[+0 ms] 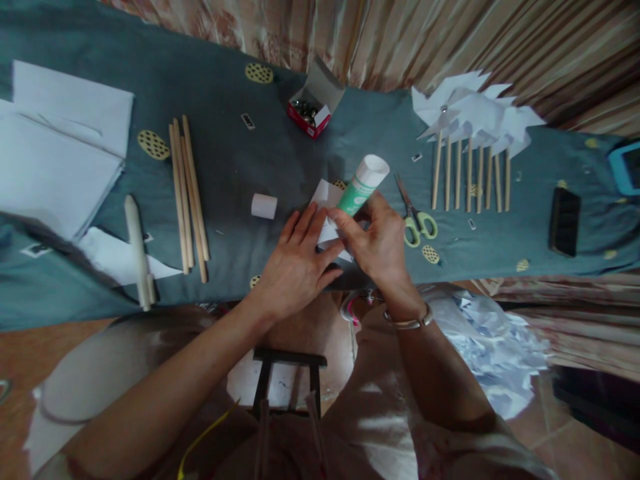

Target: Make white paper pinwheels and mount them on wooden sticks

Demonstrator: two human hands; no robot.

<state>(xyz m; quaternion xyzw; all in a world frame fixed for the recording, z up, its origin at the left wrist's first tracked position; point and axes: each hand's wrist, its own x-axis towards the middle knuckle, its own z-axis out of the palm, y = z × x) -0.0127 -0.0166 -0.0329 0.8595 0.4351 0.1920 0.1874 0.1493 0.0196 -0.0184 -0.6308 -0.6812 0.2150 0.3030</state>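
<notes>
Near the middle of the cloth (pixel 225 180), close to its near edge, lies a small piece of paper (pixel 326 193), white and matt, mostly covered by the hands. Its far corner shows plain and pale, with a straight-cut edge; a small pointed part shows again on the near side, just right of the left fingertips. Any folds under the fingers are too hidden to tell.

The left hand (pixel 296 260) rests palm down over the paper's left side, its long fingers close together and nearly straight, the thumb held apart, pressing on the sheet. The right hand (pixel 379 241) has its thumb and fingers closed around the glue (pixel 360 190), a thick tube with a green printed label and a white end. The tube is tilted, that white end pointing far and right, its lower end down at the paper; whether the tip touches cannot be told.

Left of the paper, the white cap (pixel 264 206) lies on its side. Right of the right hand are green-handled scissors (pixel 411 211), the blades pointing far. Farther off stands an open red box (pixel 316 131) of small shiny pieces.
</notes>
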